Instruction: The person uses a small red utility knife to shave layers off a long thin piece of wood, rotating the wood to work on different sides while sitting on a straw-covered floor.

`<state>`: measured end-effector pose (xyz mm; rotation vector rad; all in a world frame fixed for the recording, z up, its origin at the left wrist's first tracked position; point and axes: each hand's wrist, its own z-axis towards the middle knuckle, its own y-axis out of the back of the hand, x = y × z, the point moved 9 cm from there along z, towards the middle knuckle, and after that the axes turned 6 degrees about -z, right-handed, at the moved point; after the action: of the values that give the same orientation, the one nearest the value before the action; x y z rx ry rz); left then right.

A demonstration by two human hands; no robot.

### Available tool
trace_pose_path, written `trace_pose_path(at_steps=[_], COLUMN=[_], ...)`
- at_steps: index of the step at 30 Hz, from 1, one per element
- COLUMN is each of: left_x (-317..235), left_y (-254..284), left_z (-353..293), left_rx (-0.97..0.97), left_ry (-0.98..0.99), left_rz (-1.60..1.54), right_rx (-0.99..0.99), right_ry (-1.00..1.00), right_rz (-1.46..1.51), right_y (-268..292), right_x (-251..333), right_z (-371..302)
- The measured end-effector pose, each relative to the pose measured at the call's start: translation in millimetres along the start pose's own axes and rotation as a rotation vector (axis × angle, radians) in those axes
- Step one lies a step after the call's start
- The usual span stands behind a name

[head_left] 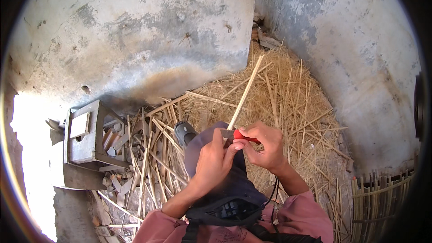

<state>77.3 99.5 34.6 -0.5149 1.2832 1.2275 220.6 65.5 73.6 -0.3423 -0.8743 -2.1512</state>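
My left hand (211, 162) is closed, its thumb and fingers pinched at the near end of a long pale bamboo strip (246, 91). The strip slants up and away to the right. In my closed right hand (266, 144) is a small red-handled tool (240, 135). A thin brownish flat part beside the red handle looks like a blade, largely covered by my fingers. Both hands meet above my lap, with the left thumb against the red handle. How the tool touches the strip is hidden.
Shavings (288, 76) and loose strips cover the floor ahead. An overturned wooden stool (85, 130) lies at left among rubble. Worn walls (148, 27) rise on two sides. A slatted bamboo piece (382, 198) stands at lower right; a dark shoe (185, 133) shows by my leg.
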Motion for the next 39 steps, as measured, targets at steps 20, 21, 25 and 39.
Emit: trace_pose_path(at_steps=[20,21,25,39], left_x=[5.1,5.1,9.4,6.9], left_y=[-0.6,-1.3,-1.1,-0.6], left_z=[-4.6,-3.9,-4.1,-0.1], left_rx=[0.046,0.046,0.027,-0.035], left_ry=[0.11,0.109,0.034,0.066], left_rz=[-0.014,-0.027,-0.068,0.107], right_rx=[-0.052,-0.016,0.017,-0.135], right_ry=[0.022,0.039,0.095,0.108], right_rz=[0.031,0.036,-0.018,-0.156], right_y=[8.0,2.8,-2.8,0.0], right_x=[-7.1,-6.8,0.9,3.1], right_z=[10.2,4.6,-0.6,-0.6])
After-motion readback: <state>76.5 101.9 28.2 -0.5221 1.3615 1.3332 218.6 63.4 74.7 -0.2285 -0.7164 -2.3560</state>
